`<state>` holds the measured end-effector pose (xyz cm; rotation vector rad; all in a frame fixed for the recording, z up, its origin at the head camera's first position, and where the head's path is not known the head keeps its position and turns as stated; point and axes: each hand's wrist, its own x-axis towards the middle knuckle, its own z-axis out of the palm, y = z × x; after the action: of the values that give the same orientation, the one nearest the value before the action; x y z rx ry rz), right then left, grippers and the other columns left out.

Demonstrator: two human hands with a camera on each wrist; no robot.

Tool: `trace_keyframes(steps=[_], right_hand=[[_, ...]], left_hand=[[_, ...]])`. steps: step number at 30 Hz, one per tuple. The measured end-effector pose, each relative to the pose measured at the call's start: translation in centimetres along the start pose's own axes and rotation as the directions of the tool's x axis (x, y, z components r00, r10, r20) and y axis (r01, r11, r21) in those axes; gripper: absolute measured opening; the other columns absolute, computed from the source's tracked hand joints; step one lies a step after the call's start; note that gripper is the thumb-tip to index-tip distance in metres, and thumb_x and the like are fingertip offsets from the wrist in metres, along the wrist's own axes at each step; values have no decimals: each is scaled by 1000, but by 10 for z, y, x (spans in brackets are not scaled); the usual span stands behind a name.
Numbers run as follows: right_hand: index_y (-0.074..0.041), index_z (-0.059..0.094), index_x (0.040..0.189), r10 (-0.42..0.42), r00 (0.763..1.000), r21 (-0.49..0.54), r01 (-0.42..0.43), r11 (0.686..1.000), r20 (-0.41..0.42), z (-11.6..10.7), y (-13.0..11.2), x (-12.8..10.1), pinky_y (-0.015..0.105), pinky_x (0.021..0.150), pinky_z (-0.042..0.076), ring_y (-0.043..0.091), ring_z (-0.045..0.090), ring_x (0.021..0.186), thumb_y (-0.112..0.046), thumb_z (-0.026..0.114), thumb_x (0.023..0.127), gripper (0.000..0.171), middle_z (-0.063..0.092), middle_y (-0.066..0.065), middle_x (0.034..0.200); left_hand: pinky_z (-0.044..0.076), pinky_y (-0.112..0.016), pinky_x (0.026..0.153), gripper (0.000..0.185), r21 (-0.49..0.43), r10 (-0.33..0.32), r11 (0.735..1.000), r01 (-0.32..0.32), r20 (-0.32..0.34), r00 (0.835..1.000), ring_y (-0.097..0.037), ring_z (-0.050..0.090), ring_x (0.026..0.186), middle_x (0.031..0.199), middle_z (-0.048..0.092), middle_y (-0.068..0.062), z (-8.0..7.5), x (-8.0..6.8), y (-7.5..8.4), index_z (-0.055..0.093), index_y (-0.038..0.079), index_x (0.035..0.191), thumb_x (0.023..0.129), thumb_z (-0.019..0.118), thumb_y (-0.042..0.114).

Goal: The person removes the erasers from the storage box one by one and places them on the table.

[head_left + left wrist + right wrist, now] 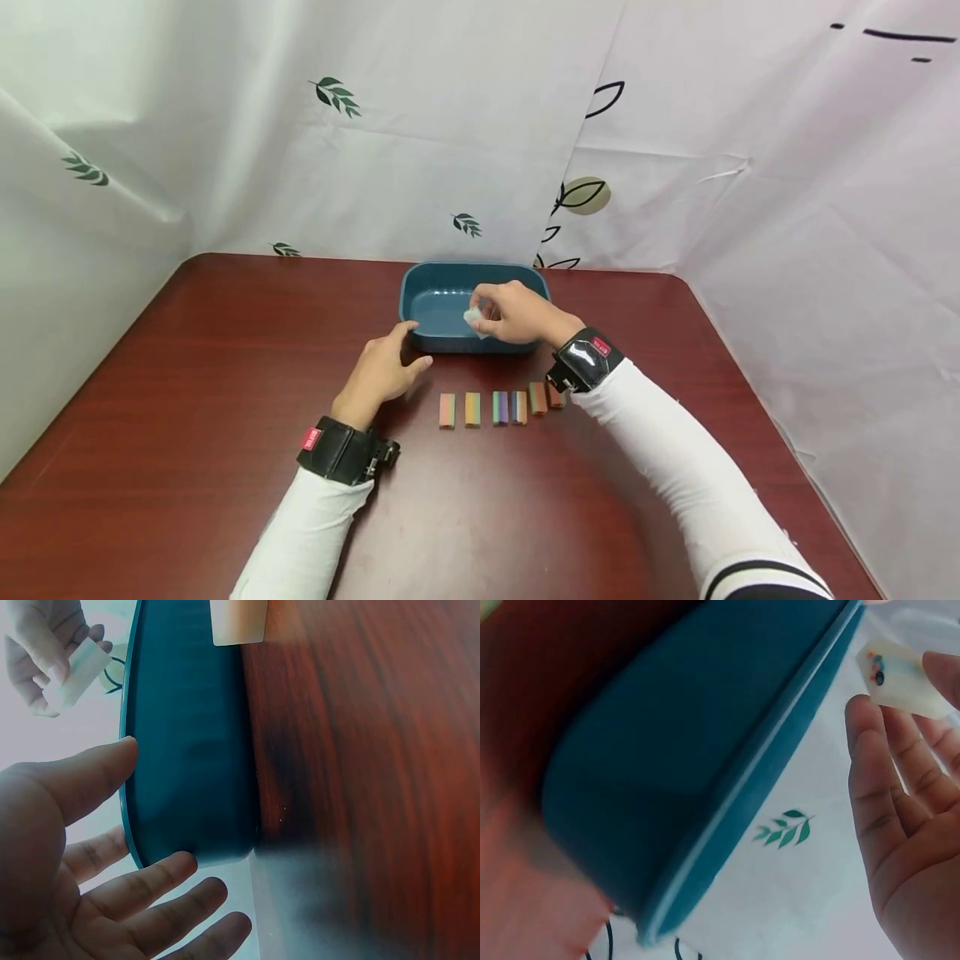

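Note:
My right hand (517, 312) pinches a small white block (474, 316) between thumb and fingers over the right part of a teal basin (480, 343). In the right wrist view, the white block (901, 681) carries a small coloured print on one face. At the basin's near left corner, my left hand (381, 368) has its fingers spread and holds nothing. The left wrist view puts its thumb (112, 761) against the rim of the basin (191, 750), with the other fingers loosely extended around the corner.
Several small striped blocks (472, 410) lie in a loose row on the dark red table (225, 400), in front of the basin. The rightmost one is partly hidden by the right wrist strap. A white patterned curtain (420, 125) hangs behind the table.

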<state>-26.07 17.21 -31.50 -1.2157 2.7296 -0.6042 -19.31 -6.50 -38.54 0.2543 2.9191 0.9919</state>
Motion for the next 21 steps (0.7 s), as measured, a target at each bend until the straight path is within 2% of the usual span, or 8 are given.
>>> trace_keyframes(steps=[5, 12, 21], right_hand=[[-5, 63, 104, 31, 998, 56, -28, 998, -54, 10, -6, -5, 30, 68, 52, 10, 61, 70, -19, 68, 92, 19, 62, 0, 83], [-4, 62, 103, 31, 995, 95, -22, 995, -96, 29, -13, -8, 28, 65, 51, 10, 60, 69, -18, 69, 90, 20, 62, 0, 82], [-4, 60, 105, 73, 994, 131, -62, 989, -80, 54, -26, -10, 25, 64, 50, 8, 57, 66, -13, 69, 89, 20, 62, -1, 81]], left_hand=[[39, -56, 101, 66, 15, 13, 1000, -13, -5, 1000, -42, 44, 128, 140, 47, -25, -2, 3, 1, 37, 8, 148, 93, 66, 30], [39, -55, 102, 65, 16, 9, 1000, -9, -2, 1000, -41, 44, 128, 141, 48, -24, -4, 5, 1, 38, 9, 148, 93, 66, 30], [38, -55, 103, 62, 11, -4, 1000, 4, -1, 1000, -41, 43, 130, 142, 47, -23, -2, 3, -2, 37, 12, 148, 95, 64, 27]])
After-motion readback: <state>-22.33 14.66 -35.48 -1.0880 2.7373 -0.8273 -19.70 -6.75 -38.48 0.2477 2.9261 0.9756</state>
